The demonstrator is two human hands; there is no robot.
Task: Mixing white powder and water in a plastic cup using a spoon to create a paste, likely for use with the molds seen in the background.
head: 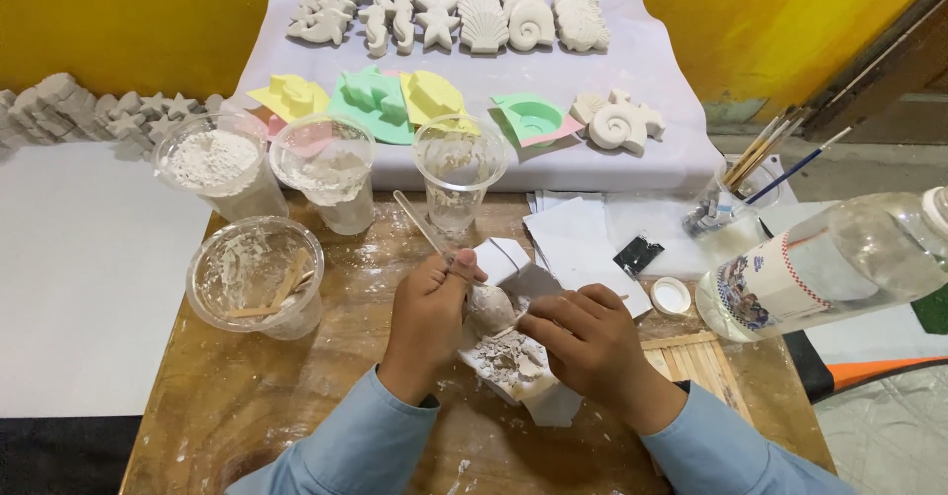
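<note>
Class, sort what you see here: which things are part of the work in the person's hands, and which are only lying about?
In use:
left hand holding a clear plastic spoon
right hand
grey plaster lump
paper with plaster crumbs

Lying about:
plaster-powder cup
coloured moulds
shell and starfish casts
paintbrushes
clear plastic bottle

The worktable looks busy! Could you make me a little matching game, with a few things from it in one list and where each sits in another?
Things:
1. Plastic bottle
2. Cup of white powder
3. Cup with wooden sticks
4. Paintbrushes

Places:
A. In a clear container, far right
B. Near left of the table
C. Lying on its side, right edge
D. Far left of the cup row

Pairs: 1-C, 2-D, 3-B, 4-A
</note>
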